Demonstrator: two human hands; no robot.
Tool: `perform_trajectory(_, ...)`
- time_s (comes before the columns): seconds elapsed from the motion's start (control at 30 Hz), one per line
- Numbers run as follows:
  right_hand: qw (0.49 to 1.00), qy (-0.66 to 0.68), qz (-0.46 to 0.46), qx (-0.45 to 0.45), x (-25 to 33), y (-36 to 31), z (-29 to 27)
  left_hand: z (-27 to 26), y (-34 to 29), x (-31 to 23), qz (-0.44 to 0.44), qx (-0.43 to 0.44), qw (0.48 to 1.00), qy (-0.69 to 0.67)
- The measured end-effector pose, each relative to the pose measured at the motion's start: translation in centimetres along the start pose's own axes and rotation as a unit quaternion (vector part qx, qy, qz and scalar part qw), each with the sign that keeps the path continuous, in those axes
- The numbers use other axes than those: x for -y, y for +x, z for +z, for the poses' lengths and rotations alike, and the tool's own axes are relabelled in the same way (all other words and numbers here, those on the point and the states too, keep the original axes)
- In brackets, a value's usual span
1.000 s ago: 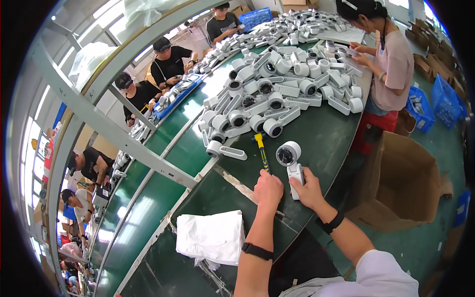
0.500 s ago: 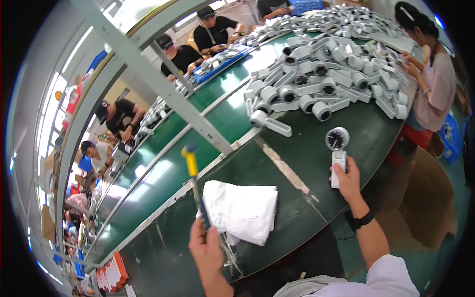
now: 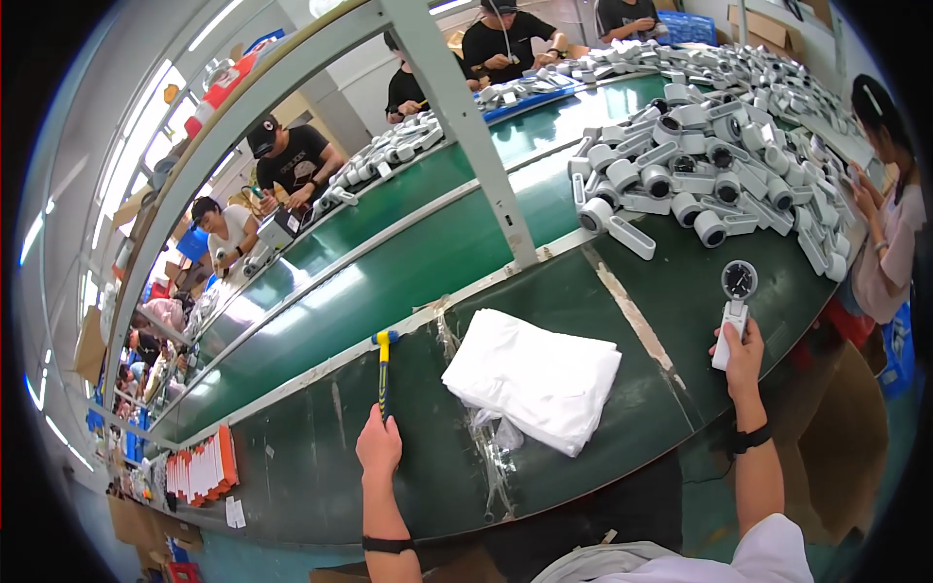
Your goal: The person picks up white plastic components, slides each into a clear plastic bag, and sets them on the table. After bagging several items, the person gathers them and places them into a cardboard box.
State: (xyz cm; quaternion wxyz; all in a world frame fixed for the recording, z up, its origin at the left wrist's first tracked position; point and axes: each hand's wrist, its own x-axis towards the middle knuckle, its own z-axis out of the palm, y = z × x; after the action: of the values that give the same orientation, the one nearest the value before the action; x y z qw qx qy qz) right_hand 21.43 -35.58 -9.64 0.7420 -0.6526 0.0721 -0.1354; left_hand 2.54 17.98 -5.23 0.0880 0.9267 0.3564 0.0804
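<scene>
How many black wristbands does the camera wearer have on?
2. One black wristband is worn behind the left hand, which grips a yellow and blue hammer; another wristband is worn behind the right hand, which holds a white device with a round dark face.

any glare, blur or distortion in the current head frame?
Head view: glare streaks the glossy green surface; head view: metal frame bows toward the dark left rim; head view: hammer and handheld fan look fairly sharp, distant left-side workers soft.

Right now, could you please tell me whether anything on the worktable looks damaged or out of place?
Yes: a ragged pale strip marks the green worktable right of the white bundle, as if the surface had worn or peeled there.
</scene>
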Motion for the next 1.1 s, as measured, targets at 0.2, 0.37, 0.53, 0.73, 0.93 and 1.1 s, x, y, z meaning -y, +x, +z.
perform_trajectory(0.2,1.0,-0.008,0.006,0.005,-0.3,0.2,-0.1,-0.1,2.1,4.1,0.063,-0.031,0.997,-0.033)
perform_trajectory(0.37,1.0,-0.015,0.005,-0.001,-0.2,0.2,-0.1,-1.1,1.8,2.6,0.079,-0.066,0.995,0.009)
perform_trajectory(0.53,1.0,-0.02,-0.002,0.001,0.7,0.0,0.3,-4.9,-2.4,-8.3,0.278,-0.096,0.945,-0.14)
perform_trajectory(0.73,1.0,-0.001,0.007,0.007,0.1,0.0,0.1,-4.7,-7.7,-19.0,0.48,-0.053,0.84,-0.247)
perform_trajectory(0.93,1.0,0.016,0.009,0.001,0.4,-0.1,0.2,-1.8,-10.2,-20.4,0.502,0.033,0.847,-0.172)
perform_trajectory(1.1,1.0,0.016,0.004,0.008,0.4,-0.3,0.2,0.2,-10.0,-21.0,0.455,-0.011,0.875,-0.168)
